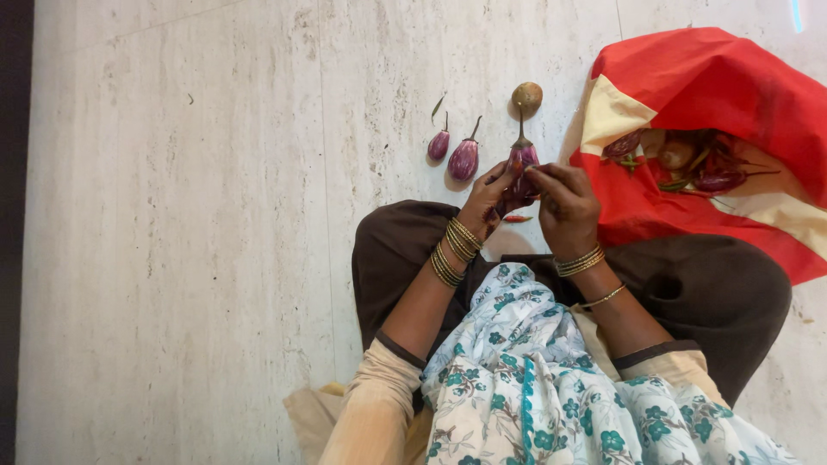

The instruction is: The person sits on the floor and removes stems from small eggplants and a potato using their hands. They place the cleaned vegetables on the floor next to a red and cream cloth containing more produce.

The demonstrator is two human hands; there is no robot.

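Both hands meet above the person's crossed legs and close on one small purple brinjal (522,164). The left hand (488,200) wraps its lower end from the left, fingers curled tight round it; the right hand (565,203) pinches the same fruit from the right, fingertips pressed to its side. Neither hand is open: both are holding the brinjal, and most of its lower half is hidden between them.

The brinjal's long axis runs away from the person, nearly straight up the picture. Its green cap and thin stem point away from the wrists, clear of the fingers; the rounded end sits inside the grip.

Just under the grip, between the two wrists, a small red chilli (518,219) lies on the stone floor (172,258). Gold bangles (457,248) ring both wrists.

Beyond the fingertips, just past the stem tip, a round brown potato (527,95) rests on the floor. To the left of the grip and a little farther out lie two more brinjals, one near (464,158) and a smaller one (439,144) beside it, stems pointing away too.

To the right of the grip, close by the right hand, a red and cream cloth bag (715,86) lies open, with more vegetables (689,159) inside. Nothing stands between the hands and these things.
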